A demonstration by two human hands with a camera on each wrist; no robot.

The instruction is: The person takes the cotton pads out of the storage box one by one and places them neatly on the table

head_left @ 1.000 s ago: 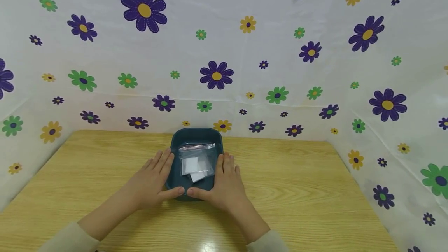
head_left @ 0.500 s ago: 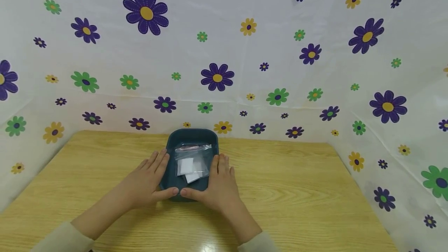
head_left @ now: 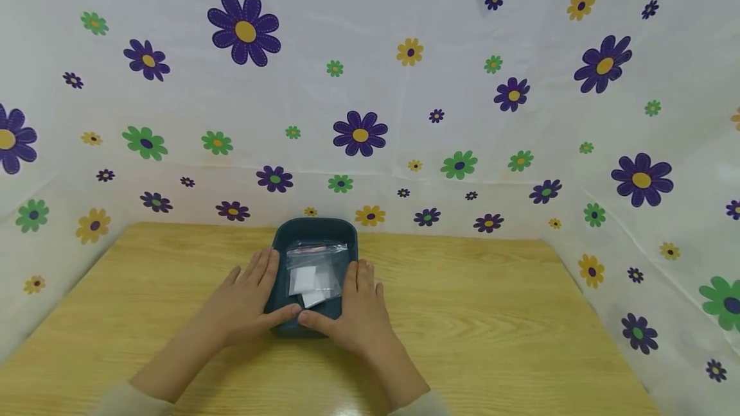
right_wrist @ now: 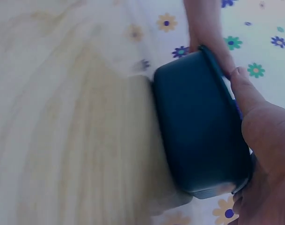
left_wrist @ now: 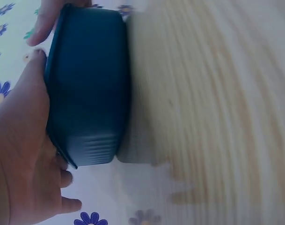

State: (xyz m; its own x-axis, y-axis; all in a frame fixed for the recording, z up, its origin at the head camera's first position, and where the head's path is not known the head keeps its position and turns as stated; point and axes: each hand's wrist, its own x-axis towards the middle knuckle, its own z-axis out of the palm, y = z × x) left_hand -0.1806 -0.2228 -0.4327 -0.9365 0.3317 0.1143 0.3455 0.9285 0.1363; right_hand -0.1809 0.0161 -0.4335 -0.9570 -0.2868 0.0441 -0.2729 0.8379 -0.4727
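A dark teal plastic box (head_left: 317,230), open at the top, stands on the table. In it lies a clear zip bag (head_left: 331,269) with a white square piece (head_left: 303,280) showing through; another white piece (head_left: 313,300) peeks out below. Along the box's left rim rests my left hand (head_left: 245,303), fingers straight. My right hand (head_left: 365,313) lies the same way along the right rim. Both thumbs reach over the near rim, their tips almost meeting. In the left wrist view the box's outer wall (left_wrist: 93,75) stands beside my left palm.
The wood-grain table (head_left: 474,313) extends to both sides of the box. A white cloth with printed flowers (head_left: 393,88) forms the back and side walls, its lower edge close behind the box.
Both hands and the box between them have shifted a little to the left across the table. The head view has tilted slightly upward.
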